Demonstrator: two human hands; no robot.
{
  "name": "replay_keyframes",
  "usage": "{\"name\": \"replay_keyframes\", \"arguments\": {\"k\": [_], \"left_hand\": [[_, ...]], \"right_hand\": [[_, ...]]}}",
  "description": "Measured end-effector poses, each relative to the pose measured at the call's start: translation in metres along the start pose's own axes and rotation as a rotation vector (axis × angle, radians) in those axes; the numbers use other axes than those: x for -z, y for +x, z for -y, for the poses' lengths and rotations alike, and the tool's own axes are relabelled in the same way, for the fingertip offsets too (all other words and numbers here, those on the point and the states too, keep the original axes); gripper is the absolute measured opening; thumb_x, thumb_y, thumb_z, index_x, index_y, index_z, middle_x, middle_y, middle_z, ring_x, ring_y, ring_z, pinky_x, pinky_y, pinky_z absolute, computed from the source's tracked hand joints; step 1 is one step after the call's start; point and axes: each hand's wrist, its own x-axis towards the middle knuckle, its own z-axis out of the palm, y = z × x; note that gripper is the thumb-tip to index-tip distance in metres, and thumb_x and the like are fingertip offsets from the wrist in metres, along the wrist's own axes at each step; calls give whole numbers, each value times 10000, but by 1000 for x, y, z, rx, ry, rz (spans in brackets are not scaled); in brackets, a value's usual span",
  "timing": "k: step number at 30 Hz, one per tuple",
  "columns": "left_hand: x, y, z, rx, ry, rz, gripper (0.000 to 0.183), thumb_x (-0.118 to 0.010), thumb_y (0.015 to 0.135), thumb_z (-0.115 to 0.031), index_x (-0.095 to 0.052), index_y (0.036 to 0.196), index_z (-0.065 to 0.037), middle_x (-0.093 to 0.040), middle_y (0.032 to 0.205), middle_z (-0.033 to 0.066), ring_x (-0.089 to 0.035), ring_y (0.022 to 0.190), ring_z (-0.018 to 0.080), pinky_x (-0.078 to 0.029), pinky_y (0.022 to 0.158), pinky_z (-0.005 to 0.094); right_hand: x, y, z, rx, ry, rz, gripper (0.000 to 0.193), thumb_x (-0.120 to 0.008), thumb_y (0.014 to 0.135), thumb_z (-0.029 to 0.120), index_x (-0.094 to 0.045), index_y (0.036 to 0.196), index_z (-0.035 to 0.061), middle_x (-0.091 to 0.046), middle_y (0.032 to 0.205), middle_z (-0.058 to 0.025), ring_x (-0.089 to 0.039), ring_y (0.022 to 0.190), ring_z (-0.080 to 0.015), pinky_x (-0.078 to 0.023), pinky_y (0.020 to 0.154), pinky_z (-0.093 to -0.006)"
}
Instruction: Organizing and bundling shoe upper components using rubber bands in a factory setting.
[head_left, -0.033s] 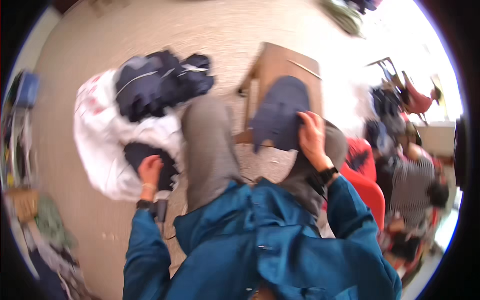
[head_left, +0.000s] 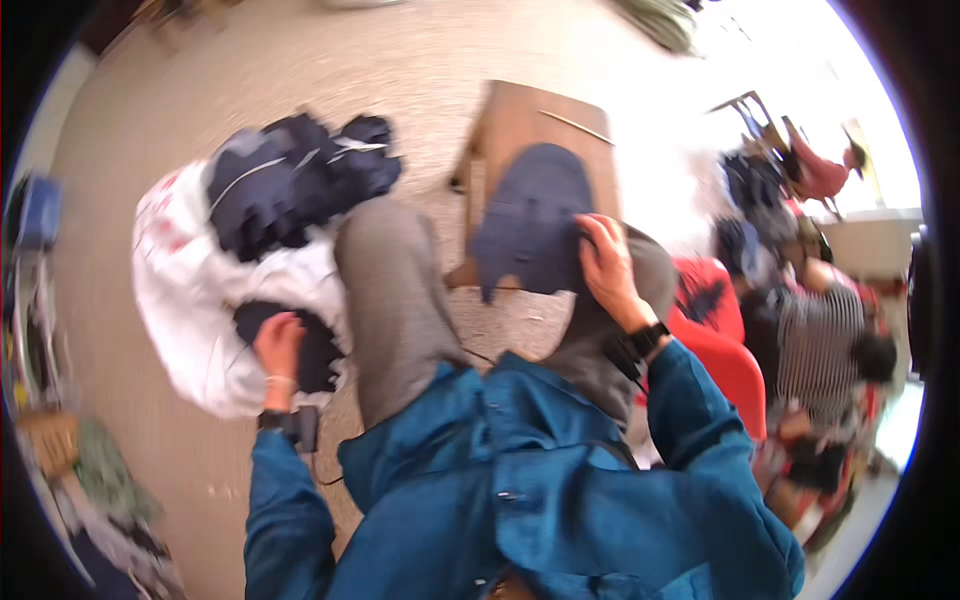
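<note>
A navy cloth piece (head_left: 535,215) with a rounded far end and a notched near edge lies over the wooden stool (head_left: 500,110) and reaches toward my right thigh. My right hand (head_left: 610,275) is closed on its right edge, thumb side hidden. To the left, my left hand (head_left: 278,345) is over a stack of black cloth pieces (head_left: 318,345) on a white sack (head_left: 175,290). Its fingers are curled together and blurred; whatever they pinch is hidden. Farther along the sack lies a heap of dark cloth (head_left: 290,180) with pale strips.
A thin pale stick (head_left: 575,126) lies on the stool. By my right hip is a red chair (head_left: 715,350) with dark cloth on it. Another person in a striped top (head_left: 820,350) is at the right. A cardboard box (head_left: 50,443) and green cloth (head_left: 108,465) are at the left.
The whole view has shifted slightly, with the stool and cloth now farther left. My left hand has moved a little toward the near side of the black cloth stack. My right hand stays on the navy cloth.
</note>
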Motion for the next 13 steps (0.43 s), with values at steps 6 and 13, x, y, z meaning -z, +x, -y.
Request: {"name": "replay_keyframes", "arguments": {"k": [6,13], "left_hand": [[-16,52,-195,-443,43,84,182,-575,1004,-31,-643,1167,11,-680,1081,65,-654,958,148,-534,901,278],[-178,-14,-309,-755,255,609,225,-566,1003,-4,-626,1219,-1,-673,1135,72,-645,1020,154,-503,953,274]], "right_hand": [[105,-60,-40,-278,-68,-280,210,-545,907,-20,-644,1091,7,-645,990,-165,-641,882,-324,-518,790,-389],[139,-218,-79,-667,176,-17,90,-611,877,16,-670,945,21,-680,891,-149,-672,923,-244,-518,813,-346]]}}
